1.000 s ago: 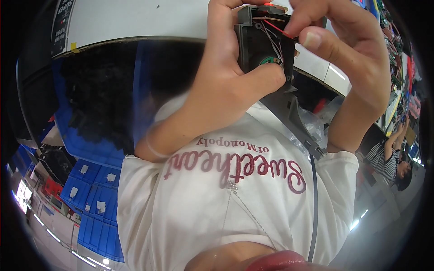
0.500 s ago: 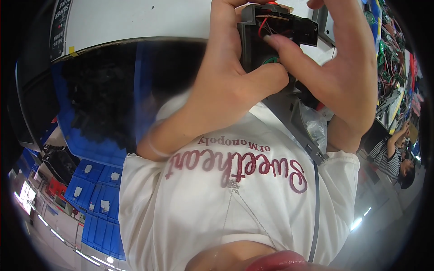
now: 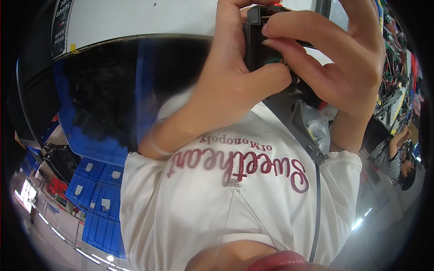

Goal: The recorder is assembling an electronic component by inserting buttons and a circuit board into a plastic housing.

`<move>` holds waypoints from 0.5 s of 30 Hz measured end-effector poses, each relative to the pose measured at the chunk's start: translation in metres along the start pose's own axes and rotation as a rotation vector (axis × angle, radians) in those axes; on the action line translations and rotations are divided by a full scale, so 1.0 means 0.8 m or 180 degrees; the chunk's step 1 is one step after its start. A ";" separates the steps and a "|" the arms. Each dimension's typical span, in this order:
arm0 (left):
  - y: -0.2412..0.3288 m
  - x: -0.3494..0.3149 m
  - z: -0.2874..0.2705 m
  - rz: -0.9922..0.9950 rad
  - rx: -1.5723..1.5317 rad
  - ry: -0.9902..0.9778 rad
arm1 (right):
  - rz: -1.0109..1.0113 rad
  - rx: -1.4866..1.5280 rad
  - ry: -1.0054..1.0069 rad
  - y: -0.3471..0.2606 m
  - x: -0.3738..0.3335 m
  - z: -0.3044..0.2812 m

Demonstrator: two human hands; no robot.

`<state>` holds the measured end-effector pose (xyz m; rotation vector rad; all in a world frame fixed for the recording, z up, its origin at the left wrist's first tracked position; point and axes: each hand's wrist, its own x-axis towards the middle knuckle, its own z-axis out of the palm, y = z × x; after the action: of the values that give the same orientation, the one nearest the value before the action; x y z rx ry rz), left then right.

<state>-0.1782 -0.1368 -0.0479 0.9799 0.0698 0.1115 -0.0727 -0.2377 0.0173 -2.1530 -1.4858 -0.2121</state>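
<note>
A black plastic housing (image 3: 254,43) is gripped by my left hand (image 3: 233,74), whose thumb presses on its near side. Inside, a bit of green circuit board (image 3: 274,60) shows beside that thumb. A small red part (image 3: 277,5) sits at the housing's far edge. Over the housing's open side, the thumb and forefinger of my right hand (image 3: 337,61) are pinched together. What they hold, if anything, is hidden behind the fingertips. My right hand also covers most of the inside.
A white tabletop (image 3: 172,18) lies beyond my hands. On the left is a blue bin (image 3: 140,86) of black parts, with stacked blue bins (image 3: 97,194) behind. Circuit boards and wires (image 3: 394,67) are heaped on the right, near another person (image 3: 389,156) in a striped top. A clear plastic bag (image 3: 316,124) lies below my right hand.
My right forefinger has come down to the thumb, over the inside of the housing. The red wire seen there before is now covered. My left hand keeps its grip, shifted slightly right.
</note>
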 end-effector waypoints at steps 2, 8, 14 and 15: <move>0.001 0.000 -0.001 -0.0051 -0.0198 -0.0016 | -0.0086 -0.0030 0.0023 0.001 0.000 0.001; -0.001 -0.003 -0.004 -0.0019 -0.0210 -0.0049 | -0.0364 -0.0065 0.0089 0.004 -0.001 0.006; -0.001 -0.001 0.000 -0.0004 -0.0266 -0.0200 | 0.0360 0.0671 -0.0169 0.008 0.002 -0.006; -0.003 -0.001 0.002 0.0007 -0.0264 -0.0204 | 0.0669 0.0882 -0.0428 0.010 0.006 -0.008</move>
<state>-0.1791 -0.1394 -0.0489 0.9001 0.0054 0.0844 -0.0624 -0.2394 0.0221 -2.1073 -1.2614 0.2047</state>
